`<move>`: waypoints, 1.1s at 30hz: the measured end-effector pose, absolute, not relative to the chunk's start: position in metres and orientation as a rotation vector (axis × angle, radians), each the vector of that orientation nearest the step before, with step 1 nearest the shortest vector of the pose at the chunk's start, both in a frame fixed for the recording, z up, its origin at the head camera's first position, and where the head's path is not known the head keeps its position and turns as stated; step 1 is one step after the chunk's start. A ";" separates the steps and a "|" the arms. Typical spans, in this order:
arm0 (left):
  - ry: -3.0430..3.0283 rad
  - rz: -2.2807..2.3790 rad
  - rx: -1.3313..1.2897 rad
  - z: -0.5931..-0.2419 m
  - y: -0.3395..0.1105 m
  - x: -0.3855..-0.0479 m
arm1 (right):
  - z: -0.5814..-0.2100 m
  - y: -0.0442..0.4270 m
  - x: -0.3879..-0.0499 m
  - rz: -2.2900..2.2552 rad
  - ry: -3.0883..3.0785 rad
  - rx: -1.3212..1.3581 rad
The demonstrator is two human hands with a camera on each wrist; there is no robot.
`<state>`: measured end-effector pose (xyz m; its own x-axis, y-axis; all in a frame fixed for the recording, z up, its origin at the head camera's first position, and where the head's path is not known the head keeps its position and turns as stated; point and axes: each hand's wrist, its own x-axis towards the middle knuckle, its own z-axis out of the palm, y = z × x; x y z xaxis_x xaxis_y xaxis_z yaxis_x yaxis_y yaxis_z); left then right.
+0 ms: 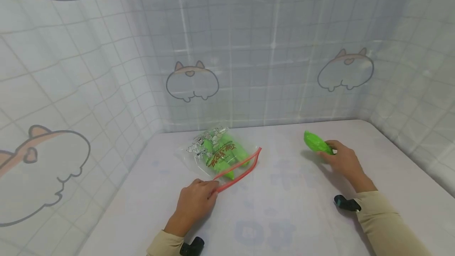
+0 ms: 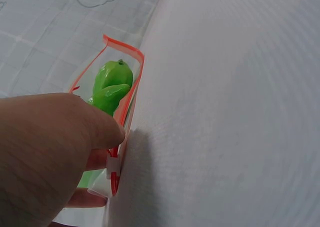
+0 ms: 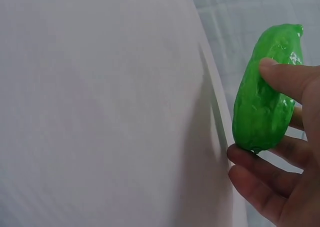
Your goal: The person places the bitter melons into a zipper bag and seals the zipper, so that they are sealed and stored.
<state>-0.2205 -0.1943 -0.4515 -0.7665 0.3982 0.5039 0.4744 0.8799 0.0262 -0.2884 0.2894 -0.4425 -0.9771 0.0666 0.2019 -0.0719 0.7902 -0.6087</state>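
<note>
My right hand [image 1: 343, 161] holds a glossy, bumpy green toy vegetable [image 1: 317, 142] above the right side of the table. In the right wrist view the thumb lies across the toy vegetable [image 3: 265, 97], with fingers under and behind it. My left hand [image 1: 197, 200] pinches the near corner of a clear zip bag [image 1: 193, 161] by its red edge. That bag lies on the table with its red-rimmed mouth parted, and inside are several green toy vegetables [image 2: 114, 79]. A small white slider [image 2: 113, 164] sits on the red strip beside the left fingers.
Both hands work over a white-covered table [image 1: 270, 208]. Grid-patterned curtains [image 1: 249, 42] with cartoon dogs hang behind it and along both sides. Dark wrist devices [image 1: 347, 203] sit at the cuffs of the beige sleeves [image 1: 387, 220].
</note>
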 end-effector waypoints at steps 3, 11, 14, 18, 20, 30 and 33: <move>-2.542 -0.209 -0.637 -0.453 -0.194 -0.221 | -0.441 0.283 -0.288 0.974 -2.753 0.027; -2.543 -0.235 -0.648 -0.455 -0.195 -0.222 | -0.439 0.267 -0.289 0.998 -2.779 0.043; -2.549 -0.237 -0.648 -0.455 -0.194 -0.223 | -0.439 0.263 -0.289 1.002 -2.791 0.046; -2.546 -0.244 -0.649 -0.455 -0.194 -0.223 | -0.440 0.259 -0.289 1.018 -2.788 0.065; -2.548 -0.246 -0.648 -0.454 -0.193 -0.223 | -0.440 0.257 -0.289 1.027 -2.781 0.080; -2.576 -0.240 -0.624 -0.451 -0.191 -0.221 | -0.435 0.245 -0.286 1.112 -2.739 0.123; -2.587 -0.241 -0.617 -0.452 -0.192 -0.221 | -0.435 0.242 -0.285 1.145 -2.747 0.126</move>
<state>-0.2210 -0.1917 -0.4522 -0.7898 0.3825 0.4794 0.4645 0.8835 0.0604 -0.2846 0.2416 -0.4347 -0.9833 -0.0156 0.1815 -0.1399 0.7028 -0.6975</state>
